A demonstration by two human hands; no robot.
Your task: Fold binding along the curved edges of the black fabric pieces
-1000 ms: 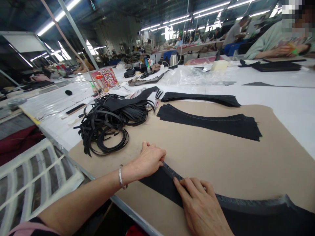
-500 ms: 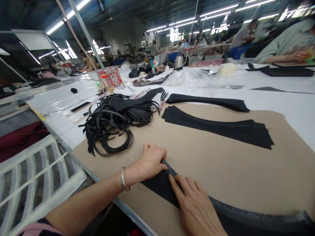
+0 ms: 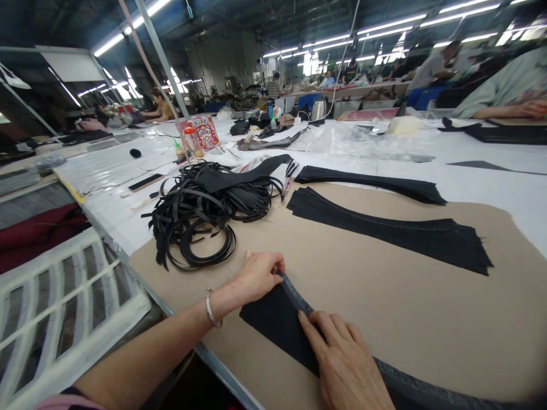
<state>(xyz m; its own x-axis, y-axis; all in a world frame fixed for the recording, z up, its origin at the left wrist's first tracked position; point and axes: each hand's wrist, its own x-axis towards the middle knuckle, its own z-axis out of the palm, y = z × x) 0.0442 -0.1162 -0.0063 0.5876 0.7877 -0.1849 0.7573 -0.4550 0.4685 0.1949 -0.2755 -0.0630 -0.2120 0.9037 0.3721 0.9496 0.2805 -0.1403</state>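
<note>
1. Head view, hands: two bare hands of the person work on one black fabric panel [image 3: 277, 322], which lies on the brown sheet [image 3: 405, 319] at the near edge of the table, running off toward the lower right. One curved edge strip along it looks folded or lined.
2. Left hand [image 3: 258, 276]: thumb and forefinger are pinched together on the panel's far left end, with barely any gap; the other fingers curl in. One silver bracelet [image 3: 209, 307] circles this wrist.
3. Right hand [image 3: 344, 359]: fingers lie extended, nearly side by side, pressing on the panel; the leftmost fingertip touches the curved edge. Whether any digit reaches under the fabric, I cannot tell.
4. Head view, beyond the hands: two stacks of similar black pieces, the nearer stack [image 3: 384, 230] on the brown sheet and the farther stack [image 3: 367, 179] just behind it; their layers cannot be counted.
5. To the left sits one heap of black strips [image 3: 205, 196], with one ring-shaped coil [image 3: 228, 245] at its near side.
6. Farther back stand one red patterned packet [image 3: 206, 134], one orange-lidded jar [image 3: 192, 142] and one metal kettle [image 3: 318, 109].
7. At far right, one co-worker's sleeve [image 3: 504, 85] shows.
</note>
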